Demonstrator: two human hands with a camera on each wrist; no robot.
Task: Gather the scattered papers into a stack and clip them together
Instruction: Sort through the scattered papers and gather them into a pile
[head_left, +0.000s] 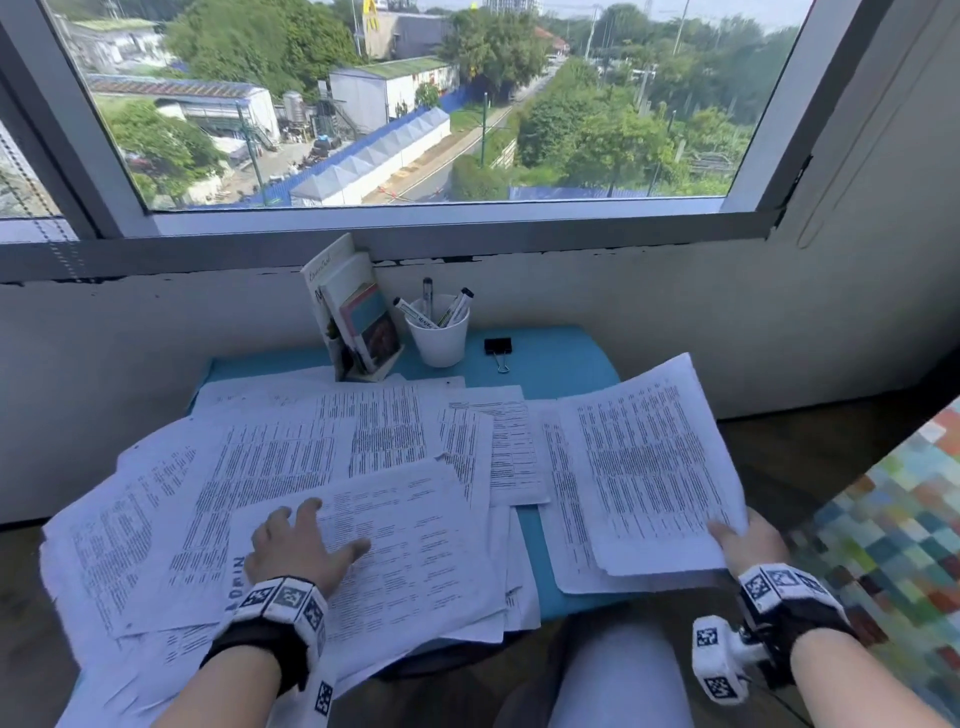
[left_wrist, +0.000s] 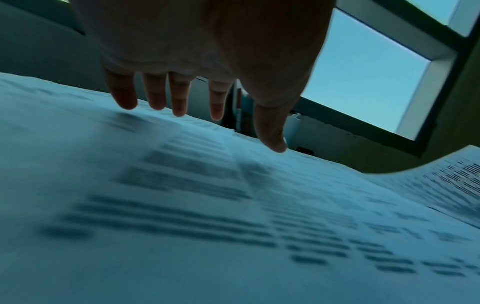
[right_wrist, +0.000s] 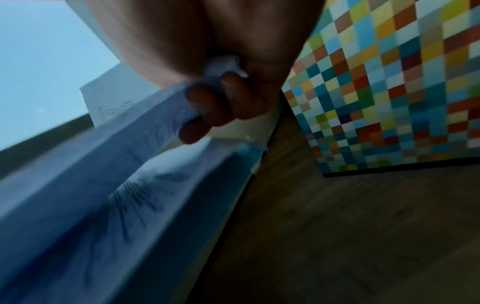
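Two hands busy: right hand (head_left: 748, 543) pinches the near corner of a few gathered sheets (head_left: 649, 467), long axis running away from the grip. Loose papers (head_left: 332, 467) sprawl to its left under the flat, spread left hand (head_left: 301, 545), which is nearer them. Binder clip (head_left: 497, 347) sits beyond both. Print's too small to read.
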